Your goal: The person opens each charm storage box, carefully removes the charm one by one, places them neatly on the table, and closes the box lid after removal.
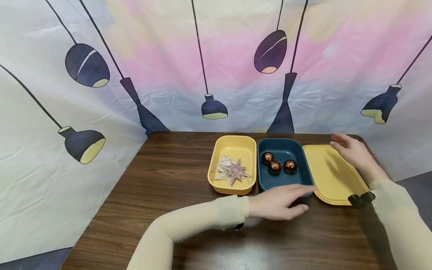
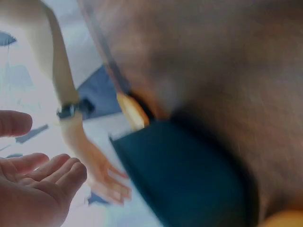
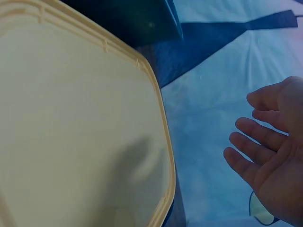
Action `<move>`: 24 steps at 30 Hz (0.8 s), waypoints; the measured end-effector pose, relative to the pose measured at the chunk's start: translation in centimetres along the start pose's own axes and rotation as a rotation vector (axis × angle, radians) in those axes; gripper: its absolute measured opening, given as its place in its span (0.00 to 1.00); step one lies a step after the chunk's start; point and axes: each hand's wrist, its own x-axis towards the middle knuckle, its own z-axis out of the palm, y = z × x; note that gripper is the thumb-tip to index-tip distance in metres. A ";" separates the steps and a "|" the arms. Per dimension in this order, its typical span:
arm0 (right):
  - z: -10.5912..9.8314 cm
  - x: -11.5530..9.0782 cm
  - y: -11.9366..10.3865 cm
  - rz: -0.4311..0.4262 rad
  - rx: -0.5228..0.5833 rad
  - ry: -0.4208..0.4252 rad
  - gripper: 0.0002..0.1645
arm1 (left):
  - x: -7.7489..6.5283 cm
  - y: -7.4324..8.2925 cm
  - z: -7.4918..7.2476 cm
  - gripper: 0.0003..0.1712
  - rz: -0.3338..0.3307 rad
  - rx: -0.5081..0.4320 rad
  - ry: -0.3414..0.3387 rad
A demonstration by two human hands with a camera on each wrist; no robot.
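My left hand (image 1: 278,202) hovers by the near edge of a dark blue container (image 1: 285,183), its fingers extended and holding nothing. Inside that container sit three shiny brown ball ornaments (image 1: 275,167). Over the far right part of a flat yellow lid (image 1: 332,176) is my right hand (image 1: 356,153), raised with relaxed fingers; a shadow falls on the lid below. In the right wrist view the palm (image 3: 279,170) shows nothing in it. A yellow container (image 1: 233,144), left of the blue one, holds a glittery pink star (image 1: 237,171) lying over whitish star-like pieces (image 1: 224,165).
The two containers and the lid stand in a row toward the back of a dark wooden table (image 1: 162,168). Behind the table hangs a cloth (image 1: 233,56) printed with lamps. Dark bands (image 1: 361,198) with wrist cameras sit on the sleeves.
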 end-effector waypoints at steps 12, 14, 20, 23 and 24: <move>1.7 -3.0 -2.0 -0.053 0.027 -0.018 0.43 | -3.6 -3.6 -2.8 0.32 -0.143 0.032 0.254; 2.3 -3.4 -2.3 -0.074 0.034 -0.026 0.42 | -3.9 -4.1 -2.6 0.32 -0.159 0.043 0.254; 4.1 -4.5 -3.2 -0.148 0.017 -0.064 0.43 | -4.5 -4.9 -1.9 0.33 -0.203 0.088 0.228; 4.8 -5.1 -3.4 -0.148 -0.008 -0.090 0.45 | -4.8 -5.2 -1.5 0.33 -0.215 0.122 0.209; 5.1 -5.2 -3.5 -0.148 -0.010 -0.100 0.46 | -4.8 -5.3 -1.3 0.33 -0.214 0.131 0.205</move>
